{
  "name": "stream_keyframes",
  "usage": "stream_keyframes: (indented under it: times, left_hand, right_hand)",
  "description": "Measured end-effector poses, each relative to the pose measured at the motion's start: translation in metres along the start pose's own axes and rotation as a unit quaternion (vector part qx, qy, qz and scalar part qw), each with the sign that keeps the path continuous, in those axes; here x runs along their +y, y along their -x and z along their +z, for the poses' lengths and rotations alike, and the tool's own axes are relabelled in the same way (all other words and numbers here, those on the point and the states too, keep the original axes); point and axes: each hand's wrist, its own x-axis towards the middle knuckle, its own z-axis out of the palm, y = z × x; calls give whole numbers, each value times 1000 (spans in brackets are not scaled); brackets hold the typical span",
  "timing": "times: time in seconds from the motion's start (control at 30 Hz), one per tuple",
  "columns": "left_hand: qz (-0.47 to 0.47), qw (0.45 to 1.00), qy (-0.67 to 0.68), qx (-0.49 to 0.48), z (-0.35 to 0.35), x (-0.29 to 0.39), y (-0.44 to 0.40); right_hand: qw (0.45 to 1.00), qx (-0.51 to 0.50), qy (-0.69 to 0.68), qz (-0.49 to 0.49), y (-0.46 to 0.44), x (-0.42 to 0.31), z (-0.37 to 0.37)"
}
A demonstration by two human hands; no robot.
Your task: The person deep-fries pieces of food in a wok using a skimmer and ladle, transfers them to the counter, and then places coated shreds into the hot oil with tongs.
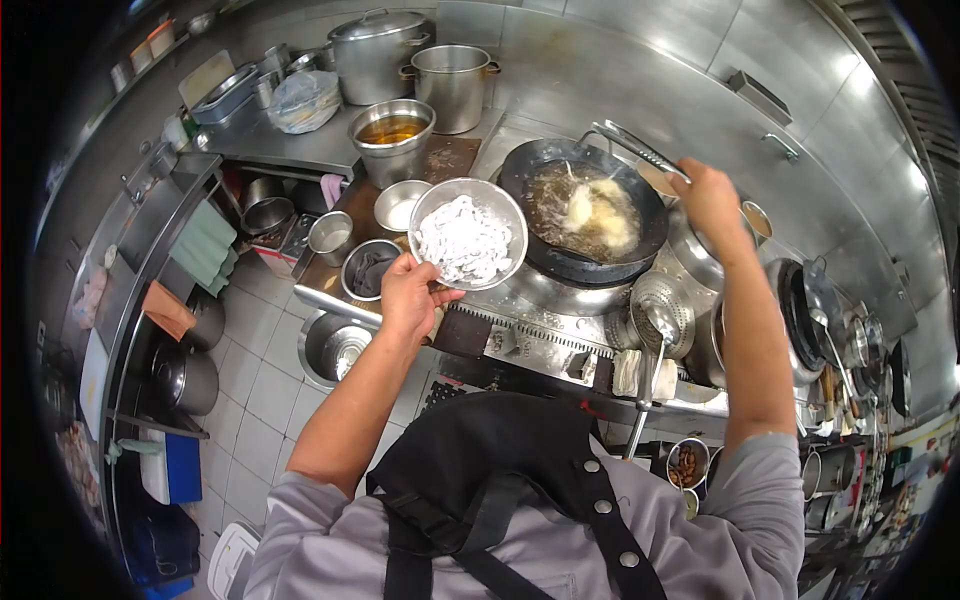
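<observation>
My left hand (408, 297) grips the near rim of a metal bowl (518, 232), fingers under it. White, flour-coated pieces (463, 238) fill the bowl. My right hand (707, 203) is closed round the handle end of metal tongs (645, 152), whose far part reaches over a black wok (648, 222) on the stove. In the wok, pale yellow battered pieces (600, 212) lie in bubbling oil. The bowl is held just left of the wok, above the counter. Where the tongs' tips meet the food is too blurred to make out fully.
A perforated skimmer (680, 300) and a ladle (660, 322) lie right of the wok's near side. Left of it stand a pot of amber liquid (427, 112), a small white-filled bowl (388, 212) and a bowl with dark contents (352, 262). Tall pots (465, 95) stand behind.
</observation>
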Motion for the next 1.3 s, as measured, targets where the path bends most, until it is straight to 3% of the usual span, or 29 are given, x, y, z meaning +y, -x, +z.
stream_keyframes:
  times: [0.07, 0.13, 0.2, 0.43, 0.57, 0.6, 0.7, 0.73, 0.77, 0.87, 1.1, 1.17, 1.3]
  left_hand:
    - [5, 1000, -4, -7, 0, 1, 1]
    - [7, 1000, -8, -13, 2, 3, 1]
    - [9, 1000, -23, -19, 6, 5, 3]
    - [-5, 999, -8, -53, 19, 9, 4]
    - [-17, 999, 9, -41, 10, 0, -6]
    - [-19, 999, 6, -36, 8, -3, -9]
    - [-16, 1000, -3, -14, 9, -3, -10]
    - [-17, 1000, -2, -14, 11, -3, -10]
    - [-14, 1000, 2, -13, 12, -2, -11]
    - [-5, 1000, -2, -29, 10, -2, -12]
    - [20, 997, -31, -70, 25, 3, -6]
    - [10, 997, -28, -75, 30, 2, -6]
    - [-28, 997, -13, -64, 31, 3, -10]
  right_hand:
    - [998, 2, -19, -60, 7, -22, -38]
    - [986, -115, -48, -110, 24, -58, -73]
    - [978, -133, -44, -156, 38, -78, -78]
    - [935, -130, -20, -330, 65, -114, -22]
    - [952, -39, -87, -293, 60, -102, -43]
    - [965, -60, -99, -236, 61, -103, -62]
    - [962, 2, -146, -232, 59, -91, -69]
    - [967, -33, -143, -209, 62, -92, -67]
    - [967, -34, -143, -208, 63, -90, -59]
    - [960, -150, 26, -233, 65, -85, -40]
    - [975, -98, -36, -197, 60, -99, -50]
    - [957, -104, -14, -269, 60, -106, -24]
    - [957, -54, -31, -283, 53, -99, -14]
